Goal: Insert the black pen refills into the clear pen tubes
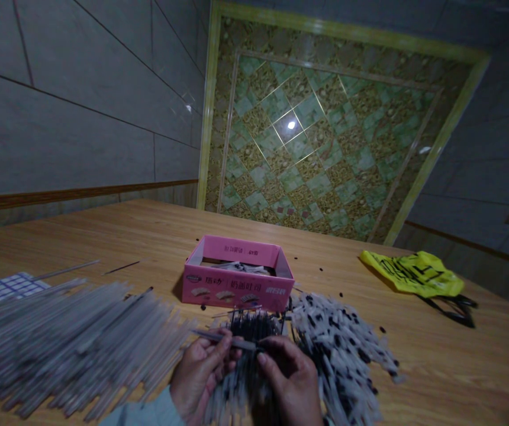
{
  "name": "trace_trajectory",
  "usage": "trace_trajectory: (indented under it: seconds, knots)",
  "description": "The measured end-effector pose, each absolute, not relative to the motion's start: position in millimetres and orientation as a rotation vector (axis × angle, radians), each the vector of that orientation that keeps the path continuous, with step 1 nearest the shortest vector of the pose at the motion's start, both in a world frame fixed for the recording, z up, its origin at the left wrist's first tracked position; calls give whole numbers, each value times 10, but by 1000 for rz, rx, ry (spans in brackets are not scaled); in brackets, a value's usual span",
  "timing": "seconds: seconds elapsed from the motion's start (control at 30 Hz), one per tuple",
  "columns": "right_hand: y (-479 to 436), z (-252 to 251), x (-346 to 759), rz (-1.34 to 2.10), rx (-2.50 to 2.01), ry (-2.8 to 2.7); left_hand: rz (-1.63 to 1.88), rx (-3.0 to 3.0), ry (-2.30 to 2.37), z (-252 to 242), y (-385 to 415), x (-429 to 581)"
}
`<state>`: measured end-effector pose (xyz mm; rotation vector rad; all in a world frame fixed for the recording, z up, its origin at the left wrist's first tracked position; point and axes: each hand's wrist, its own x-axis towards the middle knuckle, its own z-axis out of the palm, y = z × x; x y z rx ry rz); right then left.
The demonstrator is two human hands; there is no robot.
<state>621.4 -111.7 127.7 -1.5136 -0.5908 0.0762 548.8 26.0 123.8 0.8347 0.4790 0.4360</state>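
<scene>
My left hand is closed around a thin grey pen tube that it holds level near the table's front edge. My right hand pinches the right end of that same tube between thumb and fingers. Under both hands lies a heap of dark refills. A big pile of clear grey pen tubes spreads to the left. A heap of small white pieces with black tips lies to the right.
A pink cardboard box with a few pieces inside stands just beyond the hands on the wooden table. A yellow plastic bag and black scissors lie at the right. A printed sheet shows at the far left.
</scene>
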Motion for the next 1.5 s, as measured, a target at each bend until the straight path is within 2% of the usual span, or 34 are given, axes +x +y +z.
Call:
trace_trajectory:
  seconds: [0.77, 1.33, 1.5]
  knots:
    - [-1119, 1228, 6227, -38, -1590, -610, 389, 898, 506, 1267, 279, 5481]
    - [-1113, 1180, 6227, 77, -1707, -700, 387, 1002, 389, 1262, 268, 5481]
    - [-1112, 1176, 6216, -72, -1712, -789, 422, 970, 463, 1292, 267, 5475]
